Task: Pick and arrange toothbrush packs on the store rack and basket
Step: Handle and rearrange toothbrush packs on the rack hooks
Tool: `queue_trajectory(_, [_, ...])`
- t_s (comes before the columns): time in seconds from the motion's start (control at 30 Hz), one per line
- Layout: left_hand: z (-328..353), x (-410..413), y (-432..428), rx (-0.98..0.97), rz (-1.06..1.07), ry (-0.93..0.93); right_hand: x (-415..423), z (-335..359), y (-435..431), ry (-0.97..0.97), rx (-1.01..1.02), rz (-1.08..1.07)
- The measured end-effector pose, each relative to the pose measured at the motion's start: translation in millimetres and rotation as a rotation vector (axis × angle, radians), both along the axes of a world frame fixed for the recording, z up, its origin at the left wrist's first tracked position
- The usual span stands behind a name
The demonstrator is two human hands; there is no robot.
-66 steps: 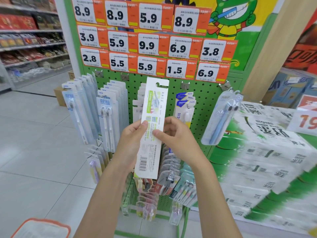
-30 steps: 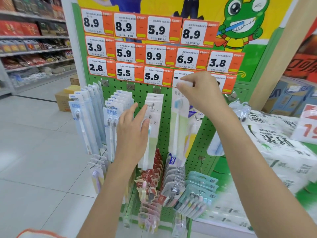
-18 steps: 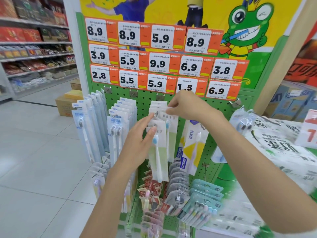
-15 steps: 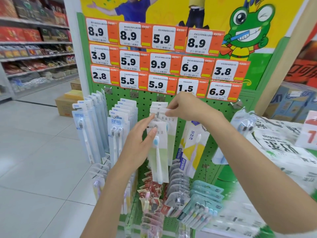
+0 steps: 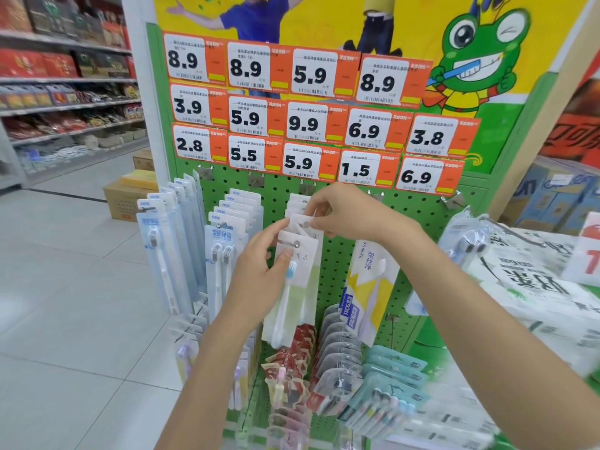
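on the green pegboard (image 5: 279, 190), a toothbrush pack (image 5: 300, 219) is pinched at its top by the right hand (image 5: 344, 212), while the hung packs (image 5: 292, 287) are steadied by the straight-fingered left hand (image 5: 259, 264); its hole should be lined up squarely with the hook (image 5: 305, 225).

White-green toothbrush pack (image 5: 292, 287), hanging upright on rack (image 5: 337, 264)
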State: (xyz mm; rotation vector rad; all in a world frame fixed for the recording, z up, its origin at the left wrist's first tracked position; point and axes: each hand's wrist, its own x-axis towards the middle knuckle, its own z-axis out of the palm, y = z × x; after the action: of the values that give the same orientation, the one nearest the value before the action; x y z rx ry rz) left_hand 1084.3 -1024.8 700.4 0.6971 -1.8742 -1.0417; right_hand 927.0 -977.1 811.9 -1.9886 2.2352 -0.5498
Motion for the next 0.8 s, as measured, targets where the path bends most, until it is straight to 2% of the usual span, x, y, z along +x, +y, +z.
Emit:
queue_trajectory(0.37, [-2.2,0.0,-0.2,-0.027,0.075,0.044,-6.7,-5.8,-3.7,-0.077,-0.027,-0.002])
queue_trajectory(0.53, [1.3,3.1,3.1,0.013,0.102,0.101,-21.4,5.2,-6.7,-0.008,-0.146,-0.079])
queue_trajectory(0.8, [5.9,5.2,7.0,0.048,0.127,0.122,-15.5,-2.0,-15.7,0.019,-0.07,-0.023])
